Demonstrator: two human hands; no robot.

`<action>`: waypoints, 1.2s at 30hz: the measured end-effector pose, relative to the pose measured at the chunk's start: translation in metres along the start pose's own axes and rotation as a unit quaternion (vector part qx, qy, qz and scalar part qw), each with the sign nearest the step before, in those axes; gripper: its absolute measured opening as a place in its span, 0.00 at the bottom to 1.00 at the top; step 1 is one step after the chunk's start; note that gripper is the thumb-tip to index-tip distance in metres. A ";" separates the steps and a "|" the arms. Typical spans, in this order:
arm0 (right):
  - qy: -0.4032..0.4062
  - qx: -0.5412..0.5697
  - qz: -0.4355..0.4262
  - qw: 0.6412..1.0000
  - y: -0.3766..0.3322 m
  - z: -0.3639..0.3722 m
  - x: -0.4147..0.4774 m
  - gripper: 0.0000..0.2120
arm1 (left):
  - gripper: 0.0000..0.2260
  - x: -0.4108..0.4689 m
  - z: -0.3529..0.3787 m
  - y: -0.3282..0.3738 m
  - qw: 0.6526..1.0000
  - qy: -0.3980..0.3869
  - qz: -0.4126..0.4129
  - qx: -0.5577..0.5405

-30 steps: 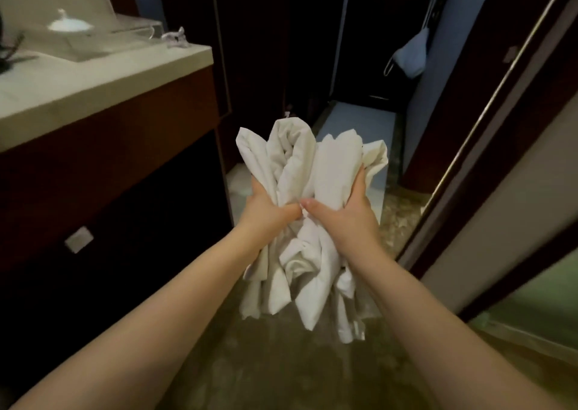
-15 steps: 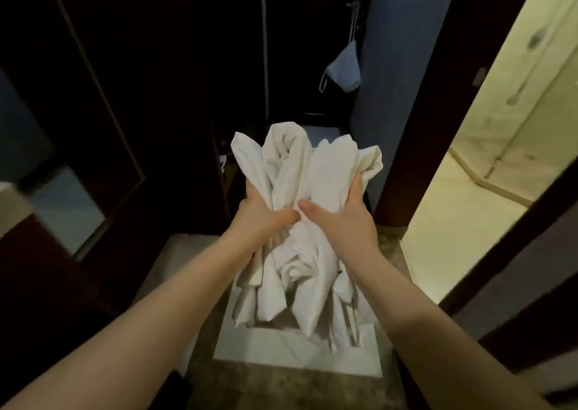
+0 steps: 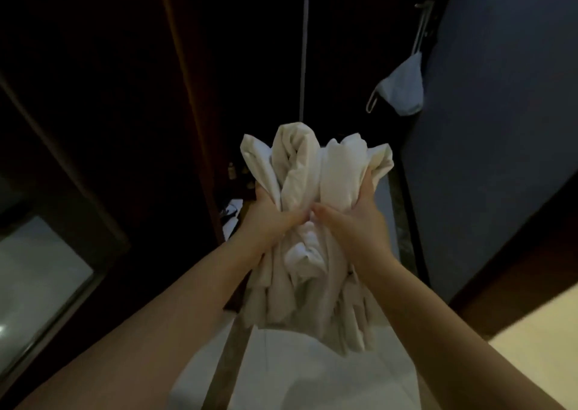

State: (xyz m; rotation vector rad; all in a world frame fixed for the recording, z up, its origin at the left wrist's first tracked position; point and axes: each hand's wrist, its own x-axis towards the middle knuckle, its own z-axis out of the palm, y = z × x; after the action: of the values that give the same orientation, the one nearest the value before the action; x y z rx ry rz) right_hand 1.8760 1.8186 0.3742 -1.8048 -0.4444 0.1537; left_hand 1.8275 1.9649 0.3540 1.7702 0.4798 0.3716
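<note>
Hanging bag [image 3: 403, 90] nearer; left hand [image 3: 269, 226], right hand [image 3: 355, 222] clutch cloth [image 3: 312, 172].

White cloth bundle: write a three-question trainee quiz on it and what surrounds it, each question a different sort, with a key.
1. Short answer: how many hands grip the white cloth bundle?
2. True or false: cloth stands up above the left hand and the right hand, and also hangs down below them.
3. Multiple choice: the pale bag hangs
A. high on the right, beside the blue wall
B. from the left forearm
C. under the bundle, on the floor

Key: 1. Two. 2. True. 3. A.
</note>
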 end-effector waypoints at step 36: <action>0.106 -0.100 0.107 0.983 0.180 -0.081 1.112 0.67 | 0.40 1.125 0.310 0.091 0.968 -0.213 -0.034 -0.125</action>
State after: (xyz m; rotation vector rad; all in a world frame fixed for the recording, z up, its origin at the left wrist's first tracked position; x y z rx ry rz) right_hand 2.9634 2.1253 0.3649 -2.0408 -0.1163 0.0656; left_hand 2.9621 2.2529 0.3647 1.5270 0.1755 -0.0034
